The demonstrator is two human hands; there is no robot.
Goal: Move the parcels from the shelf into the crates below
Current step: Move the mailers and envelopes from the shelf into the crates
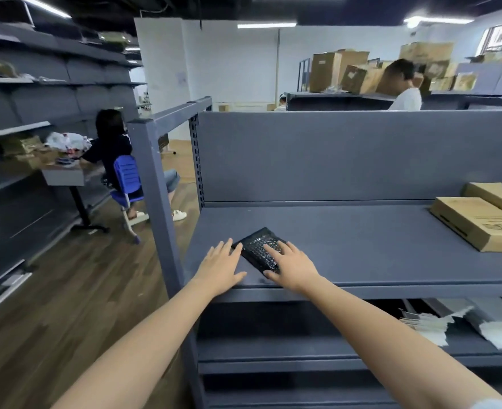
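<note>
At the front edge of the grey shelf (347, 246), the right hand (292, 267) lies flat on a black bubble-wrap parcel (257, 246), fingers straight and spread over its right half, not curled round it. The left hand (221, 265) rests palm-down on the shelf just left of the parcel, fingers straight too, its fingertips at the parcel's left corner; whether they touch it I cannot tell. Neither hand grips anything. The parcel lies flat, turned at an angle to the shelf edge, near the shelf's left end.

Well apart from it, at the right end of the same shelf, sit two flat cardboard boxes: the nearer box (477, 222) in front and the farther box (500, 196) behind and touching it. On the lower shelf (302, 346), to the right, lie white mailers (480, 323) in a loose heap.

To the left, beyond the shelf post, a person (114, 149) sits on a blue chair (127, 178) at a small desk (63, 175) against tall grey racks (22, 113). The floor (66, 276) is wood plank. Behind the shelf's back panel another person (406, 90) stands near stacked brown cartons (338, 69).
</note>
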